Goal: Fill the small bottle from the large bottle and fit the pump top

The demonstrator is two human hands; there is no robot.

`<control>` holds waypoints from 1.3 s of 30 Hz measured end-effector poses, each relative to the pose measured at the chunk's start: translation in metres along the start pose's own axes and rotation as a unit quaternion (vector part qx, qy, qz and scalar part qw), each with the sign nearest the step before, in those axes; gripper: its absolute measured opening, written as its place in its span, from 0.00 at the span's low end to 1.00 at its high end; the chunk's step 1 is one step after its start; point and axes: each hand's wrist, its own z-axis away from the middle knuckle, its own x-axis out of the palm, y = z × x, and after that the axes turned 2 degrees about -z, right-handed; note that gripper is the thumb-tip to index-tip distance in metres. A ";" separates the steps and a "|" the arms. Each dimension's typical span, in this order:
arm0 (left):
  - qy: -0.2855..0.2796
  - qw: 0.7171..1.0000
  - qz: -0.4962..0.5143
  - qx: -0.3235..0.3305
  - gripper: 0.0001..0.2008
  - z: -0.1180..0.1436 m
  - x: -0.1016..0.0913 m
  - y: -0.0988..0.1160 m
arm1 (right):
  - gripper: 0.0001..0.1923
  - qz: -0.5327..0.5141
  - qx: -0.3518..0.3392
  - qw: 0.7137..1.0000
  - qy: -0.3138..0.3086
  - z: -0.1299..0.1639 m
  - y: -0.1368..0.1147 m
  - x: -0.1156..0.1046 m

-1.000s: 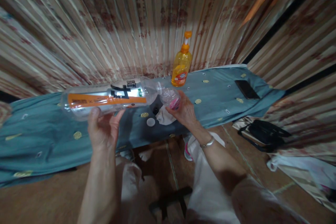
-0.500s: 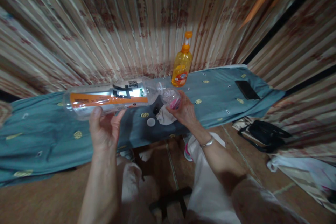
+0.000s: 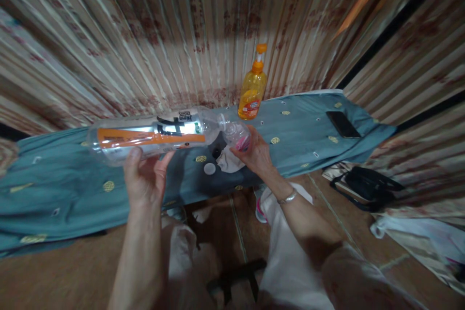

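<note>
Above the teal-draped worktop [image 3: 290, 143], the left hand [image 3: 145, 179] has the big clear bottle [image 3: 156, 136] almost level, thumb on its near side, fingers clamped on it, neck pointing right. Right at that neck, the right hand [image 3: 256, 155] grips the small clear bottle [image 3: 235, 131], fingers closed around its pink-marked end; its other end is touching or just beside the big one's mouth, I can't tell which! Just below, a white cap [image 3: 209, 169] and a crumpled pale cloth [image 3: 229, 162] lie on the worktop. Beyond them the orange pump bottle [image 3: 251, 94] stands upright, a dark phone [image 3: 342, 124] well off to the right.
</note>
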 end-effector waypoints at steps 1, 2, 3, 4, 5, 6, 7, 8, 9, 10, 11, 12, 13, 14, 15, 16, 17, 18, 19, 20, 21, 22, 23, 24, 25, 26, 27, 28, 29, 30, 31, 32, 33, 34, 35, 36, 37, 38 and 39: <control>0.001 1.000 0.001 -0.001 0.17 0.000 0.000 0.000 | 0.40 0.000 -0.001 1.000 -0.001 0.000 0.000 0.000; 0.002 1.000 0.003 -0.001 0.17 0.000 0.000 0.000 | 0.40 0.000 -0.002 1.000 -0.002 0.000 0.000 0.000; 0.002 1.000 0.004 -0.002 0.16 0.000 0.000 0.000 | 0.40 0.000 -0.003 1.000 -0.001 0.000 0.000 0.000; 0.004 1.000 0.005 -0.001 0.16 0.001 0.001 -0.001 | 0.40 0.000 -0.002 1.000 0.000 0.000 0.000 -0.001; 0.004 1.000 0.004 0.000 0.16 0.001 0.001 -0.001 | 0.41 -0.001 -0.001 1.000 0.001 0.000 0.001 -0.001; 0.005 1.000 0.003 0.002 0.16 0.001 0.002 -0.001 | 0.41 -0.001 -0.001 1.000 0.002 0.000 0.001 -0.001; 0.006 1.000 0.002 0.005 0.17 0.002 0.003 0.000 | 0.41 -0.003 -0.001 1.000 0.002 0.000 0.001 -0.001; 0.006 1.000 0.001 0.009 0.18 0.002 0.004 0.000 | 0.41 -0.004 -0.001 1.000 0.002 0.001 0.001 -0.001; 0.006 1.000 0.001 0.013 0.19 0.002 0.005 0.000 | 0.42 -0.004 -0.001 1.000 0.002 0.001 0.002 -0.001; 0.004 1.000 0.002 0.018 0.20 0.003 0.006 0.000 | 0.42 -0.004 -0.001 1.000 0.002 0.001 0.002 0.000; 0.000 1.000 0.002 0.019 0.20 0.003 0.006 0.000 | 0.42 -0.004 -0.001 1.000 0.001 0.001 0.002 0.000; -0.004 1.000 0.002 0.020 0.20 0.003 0.006 0.000 | 0.42 -0.004 0.000 1.000 0.001 0.001 0.003 0.000; -0.008 1.000 0.001 0.019 0.19 0.003 0.006 0.000 | 0.42 -0.004 0.001 1.000 0.001 0.001 0.003 0.000; -0.009 1.000 0.000 0.020 0.18 0.003 0.006 0.000 | 0.41 -0.005 0.002 1.000 0.001 0.002 0.003 0.001; -0.010 1.000 -0.002 0.020 0.18 0.003 0.006 0.000 | 0.41 -0.005 0.002 1.000 0.001 0.002 0.003 0.001; -0.014 1.000 -0.003 0.020 0.18 0.003 0.005 0.001 | 0.41 -0.005 0.002 1.000 0.001 0.001 0.003 0.001; -0.020 1.000 -0.004 0.020 0.17 0.003 0.005 0.001 | 0.41 -0.005 0.001 1.000 0.001 0.001 0.003 0.001; -0.028 0.999 -0.006 0.020 0.16 0.003 0.005 0.001 | 0.41 -0.005 0.001 1.000 0.001 0.001 0.003 0.001; -0.036 0.999 -0.008 0.017 0.15 0.003 0.005 0.002 | 0.41 -0.004 0.002 1.000 0.002 0.001 0.003 0.001; -0.040 0.999 -0.010 0.015 0.14 0.003 0.004 0.002 | 0.42 -0.003 0.003 1.000 0.003 0.001 0.003 0.001; -0.040 0.999 -0.011 0.015 0.14 0.003 0.004 0.002 | 0.42 -0.002 0.003 1.000 0.004 0.001 0.003 0.001; -0.036 0.999 -0.010 0.017 0.14 0.003 0.004 0.001 | 0.42 -0.002 0.004 1.000 0.005 0.001 0.003 0.001; -0.031 0.999 -0.008 0.020 0.15 0.002 0.004 0.001 | 0.42 -0.003 0.004 1.000 0.004 0.001 0.003 0.001; -0.025 0.999 -0.005 0.022 0.15 0.002 0.003 0.000 | 0.42 -0.004 0.004 1.000 0.003 0.001 0.003 0.001; -0.021 1.000 -0.003 0.023 0.15 0.002 0.003 -0.001 | 0.42 -0.006 0.003 1.000 0.002 0.002 0.003 0.002; -0.018 1.000 -0.002 0.023 0.15 0.001 0.003 -0.001 | 0.42 -0.007 0.001 1.000 0.000 0.002 0.003 0.002; -0.016 1.000 -0.001 0.022 0.15 0.001 0.002 -0.002 | 0.41 -0.007 0.000 1.000 -0.001 0.002 0.004 0.002; -0.015 1.000 -0.002 0.020 0.16 0.001 0.002 -0.002 | 0.42 -0.007 0.000 1.000 -0.002 0.002 0.004 0.002; -0.013 1.000 -0.001 0.020 0.16 0.001 0.002 -0.002 | 0.42 -0.006 0.000 1.000 -0.003 0.002 0.004 0.002; -0.011 1.000 0.001 0.021 0.16 0.001 0.003 -0.002 | 0.42 -0.005 0.000 1.000 -0.004 0.002 0.004 0.002; -0.010 1.000 0.004 0.022 0.17 0.001 0.003 -0.002 | 0.42 -0.005 0.000 1.000 -0.004 0.002 0.005 0.002; -0.007 1.000 0.006 0.023 0.17 0.002 0.004 -0.002 | 0.42 -0.004 0.001 1.000 -0.004 0.002 0.005 0.002; -0.005 1.000 0.008 0.025 0.18 0.002 0.004 -0.002 | 0.42 -0.003 0.001 1.000 -0.004 0.002 0.005 0.002; -0.004 1.000 0.008 0.025 0.18 0.002 0.004 -0.002 | 0.42 -0.003 0.001 1.000 -0.004 0.002 0.005 0.002; -0.004 1.000 0.007 0.023 0.18 0.003 0.005 -0.001 | 0.42 -0.003 0.001 1.000 -0.004 0.002 0.005 0.002; -0.004 1.000 0.004 0.022 0.18 0.003 0.005 -0.001 | 0.42 -0.003 0.002 1.000 -0.003 0.002 0.005 0.002; -0.003 1.000 0.003 0.020 0.18 0.003 0.005 -0.001 | 0.42 -0.002 0.002 1.000 -0.003 0.002 0.004 0.002; -0.003 1.000 0.002 0.020 0.18 0.003 0.005 -0.001 | 0.42 -0.002 0.003 1.000 -0.002 0.002 0.004 0.002; -0.003 1.000 0.001 0.018 0.18 0.003 0.004 -0.001 | 0.42 -0.002 0.003 1.000 -0.001 0.002 0.004 0.002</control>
